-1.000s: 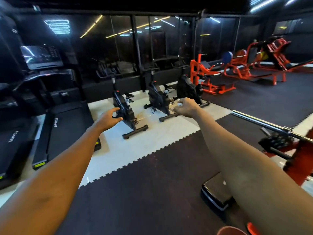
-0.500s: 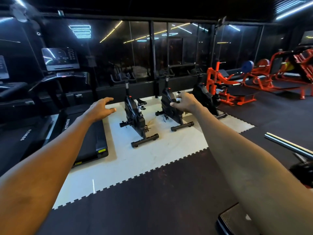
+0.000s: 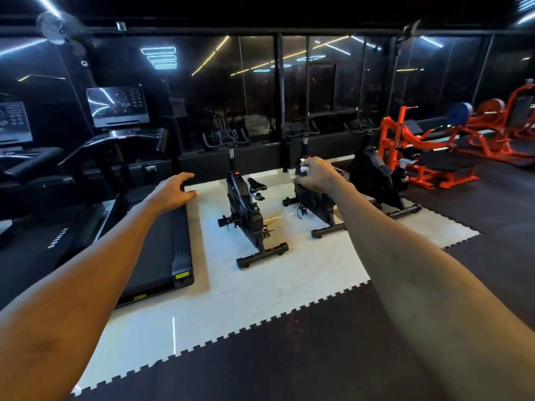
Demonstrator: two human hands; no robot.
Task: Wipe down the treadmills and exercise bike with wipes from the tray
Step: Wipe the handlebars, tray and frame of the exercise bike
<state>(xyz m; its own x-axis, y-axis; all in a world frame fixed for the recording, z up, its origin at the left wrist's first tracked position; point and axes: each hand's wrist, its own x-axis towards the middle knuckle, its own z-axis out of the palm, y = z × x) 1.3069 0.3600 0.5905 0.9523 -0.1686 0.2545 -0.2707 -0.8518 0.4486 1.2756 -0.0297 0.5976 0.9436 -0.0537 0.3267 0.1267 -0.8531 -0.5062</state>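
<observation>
The right hand (image 3: 317, 174) is pinching a small white wad, apparently a wipe (image 3: 302, 168), in curled fingers; the left hand (image 3: 173, 193) is reaching forward, fingers loosely spread, gripping nothing; both are hanging in the air, touching no machine. The step is looking like the walk-up, wiping not yet begun; next, the wipe is needing a surface under it. Two treadmills are waiting, the nearer treadmill (image 3: 162, 244) and a second treadmill (image 3: 34, 250); three bikes too, the left bike (image 3: 244, 209), middle bike (image 3: 314, 204) and right bike (image 3: 376, 178); the tray is out of view.
</observation>
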